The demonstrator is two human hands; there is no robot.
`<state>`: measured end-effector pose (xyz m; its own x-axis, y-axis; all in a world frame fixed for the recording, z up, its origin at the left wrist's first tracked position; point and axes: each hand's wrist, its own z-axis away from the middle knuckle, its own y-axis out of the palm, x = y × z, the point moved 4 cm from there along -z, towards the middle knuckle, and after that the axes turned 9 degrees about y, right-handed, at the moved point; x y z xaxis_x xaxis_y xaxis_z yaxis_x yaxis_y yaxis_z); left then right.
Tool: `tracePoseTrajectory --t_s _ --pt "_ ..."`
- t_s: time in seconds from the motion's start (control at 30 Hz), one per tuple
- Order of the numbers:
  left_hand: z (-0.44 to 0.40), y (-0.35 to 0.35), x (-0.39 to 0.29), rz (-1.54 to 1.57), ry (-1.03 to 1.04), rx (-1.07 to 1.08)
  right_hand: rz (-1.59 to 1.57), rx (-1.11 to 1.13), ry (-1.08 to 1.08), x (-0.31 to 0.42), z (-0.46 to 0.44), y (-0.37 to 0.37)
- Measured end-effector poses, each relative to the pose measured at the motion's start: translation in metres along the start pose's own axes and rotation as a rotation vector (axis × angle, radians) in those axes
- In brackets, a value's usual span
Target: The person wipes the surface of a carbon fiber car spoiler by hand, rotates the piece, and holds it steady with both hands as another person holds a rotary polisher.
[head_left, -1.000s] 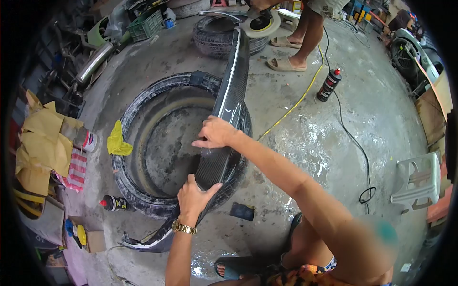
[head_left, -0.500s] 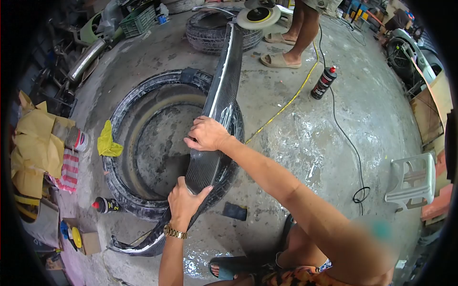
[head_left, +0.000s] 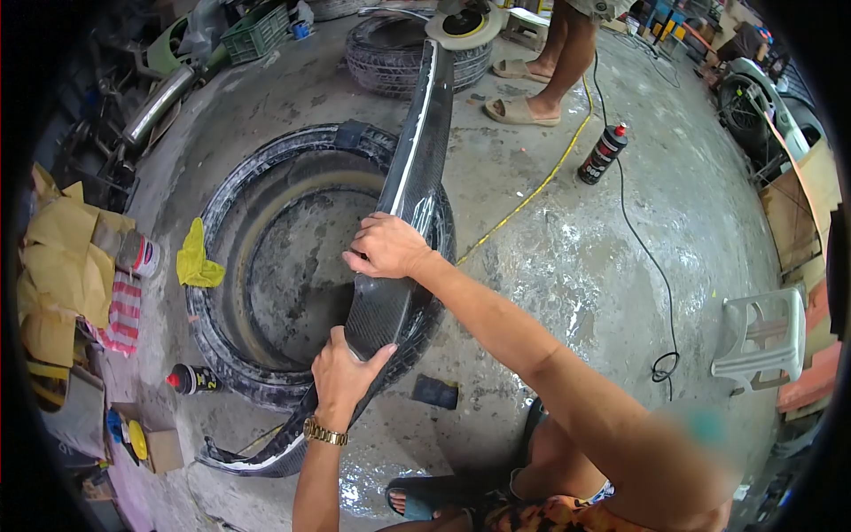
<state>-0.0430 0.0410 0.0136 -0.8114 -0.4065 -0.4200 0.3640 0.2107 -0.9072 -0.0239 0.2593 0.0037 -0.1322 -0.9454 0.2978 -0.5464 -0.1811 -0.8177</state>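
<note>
Panel of glossy, woven-look material slants across the tire, left hand and right hand curled closed around it. Probably light, stiff and slick, it seems best held by both edges.

We note a white plastic stool upright at right; a wheel upper right. Upper left: green crate, silver pipe lying aslant. Lower left, we log crumpled brown paper, red-and-white striped cloth, cardboard box.

"2" on the lying bottle, blurred lettering on the upright bottle
</note>
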Motion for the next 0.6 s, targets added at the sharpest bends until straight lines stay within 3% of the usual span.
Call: tracePoseTrajectory --t_s 0.6 --pt "0.0002 0.002 0.0005 -0.035 0.029 -0.026 0.013 0.0 -0.006 -0.0004 0.0002 0.0007"
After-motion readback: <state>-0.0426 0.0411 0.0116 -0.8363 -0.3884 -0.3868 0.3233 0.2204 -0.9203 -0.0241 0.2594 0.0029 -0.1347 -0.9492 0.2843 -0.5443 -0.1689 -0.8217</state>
